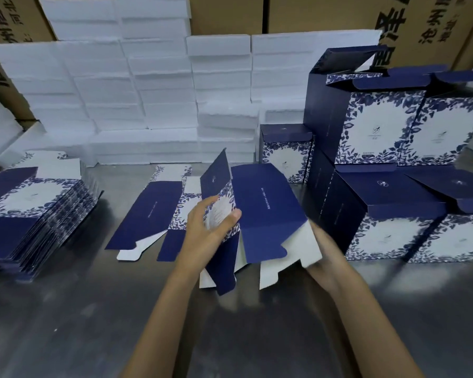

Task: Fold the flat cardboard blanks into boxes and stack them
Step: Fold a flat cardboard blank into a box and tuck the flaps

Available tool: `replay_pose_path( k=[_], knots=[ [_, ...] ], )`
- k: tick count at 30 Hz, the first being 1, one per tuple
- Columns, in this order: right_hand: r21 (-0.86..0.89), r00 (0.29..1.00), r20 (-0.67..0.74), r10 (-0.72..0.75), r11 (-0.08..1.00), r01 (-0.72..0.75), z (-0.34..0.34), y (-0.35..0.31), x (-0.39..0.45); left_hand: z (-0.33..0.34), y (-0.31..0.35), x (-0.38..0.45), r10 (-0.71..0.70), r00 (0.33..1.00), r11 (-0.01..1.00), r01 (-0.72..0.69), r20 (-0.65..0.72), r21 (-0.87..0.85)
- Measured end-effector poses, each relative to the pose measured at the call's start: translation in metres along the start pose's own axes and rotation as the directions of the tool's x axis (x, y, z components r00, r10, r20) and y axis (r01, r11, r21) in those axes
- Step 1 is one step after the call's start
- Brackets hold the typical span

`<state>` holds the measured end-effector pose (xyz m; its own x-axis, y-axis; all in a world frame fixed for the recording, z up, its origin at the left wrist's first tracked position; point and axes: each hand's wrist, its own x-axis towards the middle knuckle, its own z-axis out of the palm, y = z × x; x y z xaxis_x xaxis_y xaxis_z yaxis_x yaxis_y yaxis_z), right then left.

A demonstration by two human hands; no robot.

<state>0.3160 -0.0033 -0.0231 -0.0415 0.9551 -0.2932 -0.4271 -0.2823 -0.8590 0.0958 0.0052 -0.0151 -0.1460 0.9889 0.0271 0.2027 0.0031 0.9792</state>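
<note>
Nearest: my two forearms reach over the grey tabletop [79, 323], which lies bare between me and the work. My left hand [205, 230] grips the half-folded blank [265, 211], its fingers [231, 217] curled round the edge of the floral panel, thumb on the printed side. My right hand [321, 249] lies under the blank's right side; its fingers are hidden behind a white flap, so I cannot tell how they are set. The blank stands tilted off the tabletop, navy panel facing me, one navy flap upright at its far left, white-backed flaps hanging at its near edge.

Middle ground: a single flat blank [150, 214] lies just left of the held one, partly under it, with open tabletop between it and the pile of flat blanks [30, 214] at the left edge. That pile fans out, its near corner close to the tabletop's left border.

Right: folded boxes [393, 214] stand two tiers high, touching one another. The upper tier has lids raised; what is inside cannot be seen. The lower tier is shut. One smaller-looking closed box [286, 154] stands just left of them, farther back.

Far: white foam slabs [137, 85] stacked in columns, and brown cartons [325, 15] with black characters behind them.
</note>
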Motion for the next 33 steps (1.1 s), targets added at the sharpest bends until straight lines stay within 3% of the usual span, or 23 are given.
replay_pose_path(
  k=[5, 7, 11, 14, 17, 19, 23, 26, 31, 33],
  knots=[
    [-0.134, 0.985, 0.129, 0.111, 0.987, -0.094, -0.019, -0.007, 0.009, 0.011, -0.015, 0.002, 0.084, 0.996, 0.9, -0.08, 0.009, 0.428],
    [-0.191, 0.992, 0.112, 0.062, 0.981, -0.04, -0.02, -0.003, 0.011, 0.012, -0.017, 0.002, 0.101, 0.995, 0.888, -0.088, -0.003, 0.452],
    [-0.093, 0.991, 0.132, 0.008, 0.996, 0.004, -0.017, -0.005, 0.008, 0.003, -0.017, 0.008, 0.124, 0.989, 0.96, -0.101, -0.075, 0.263],
    [0.002, 0.992, 0.119, -0.04, 0.999, 0.04, -0.015, -0.007, 0.006, -0.012, -0.013, 0.013, 0.01, 0.99, 1.0, -0.006, -0.138, 0.029],
    [0.052, 0.987, 0.144, -0.065, 0.997, 0.058, -0.014, -0.008, 0.005, -0.024, -0.013, 0.016, -0.081, 0.997, 0.966, 0.082, 0.014, -0.244],
    [0.041, 0.982, 0.17, -0.077, 0.997, 0.071, -0.014, -0.009, 0.004, -0.03, -0.013, 0.016, -0.088, 0.991, 0.939, 0.117, 0.103, -0.323],
    [-0.039, 0.973, 0.221, -0.067, 0.996, 0.078, -0.014, -0.009, 0.0, -0.036, -0.013, 0.016, -0.03, 0.994, 0.954, 0.06, 0.105, -0.292],
    [-0.085, 0.98, 0.18, -0.089, 0.991, 0.105, -0.013, -0.007, 0.002, -0.037, -0.012, 0.015, 0.005, 0.99, 0.967, 0.03, 0.138, -0.254],
    [-0.134, 0.979, 0.2, -0.043, 0.988, 0.071, -0.011, -0.004, 0.002, -0.042, -0.009, 0.016, -0.154, 0.986, 0.957, 0.165, 0.063, -0.238],
    [-0.114, 0.981, 0.195, -0.005, 0.993, 0.028, -0.012, -0.003, 0.002, -0.042, -0.01, 0.016, -0.154, 0.987, 0.965, 0.161, 0.048, -0.207]
  ],
)
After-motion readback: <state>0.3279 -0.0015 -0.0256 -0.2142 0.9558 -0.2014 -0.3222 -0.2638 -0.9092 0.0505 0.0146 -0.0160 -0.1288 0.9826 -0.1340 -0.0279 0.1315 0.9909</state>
